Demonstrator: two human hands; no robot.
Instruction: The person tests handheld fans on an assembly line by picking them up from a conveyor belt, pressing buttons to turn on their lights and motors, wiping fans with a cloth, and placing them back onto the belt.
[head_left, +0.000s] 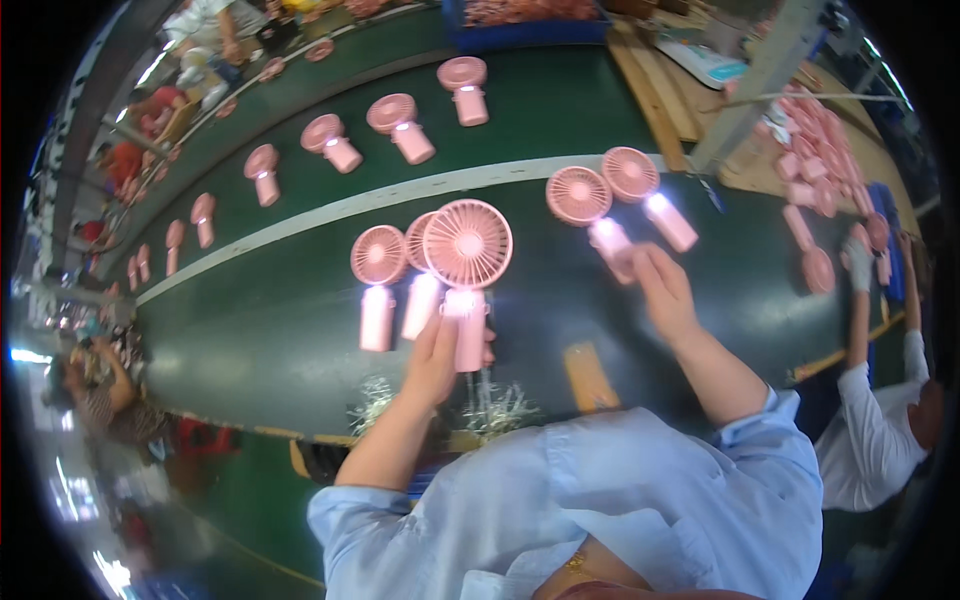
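My left hand (430, 365) is wrapped round the handle of a pink handheld fan (468, 245), raised upright in front of me. Behind and left of it, two more pink fans lie on the green work surface: one nearest the left (376, 318) and one partly covered (421, 305). To the right, the fingers of my right hand (665, 300) close on the handle end of another pink fan (580, 196). Beside that lies a similar fan (630, 175), its round head touching or overlapping the neighbour's. Bright spots of light show on the handles.
Several pink fans (400, 125) lie in a row beyond a pale strip (400, 190). Near me are a yellowish block (590, 378) and shiny tangled bits (500, 410). A metal post (760, 80) stands right of wooden boards (650, 90). A gloved co-worker (870, 430) works at far right.
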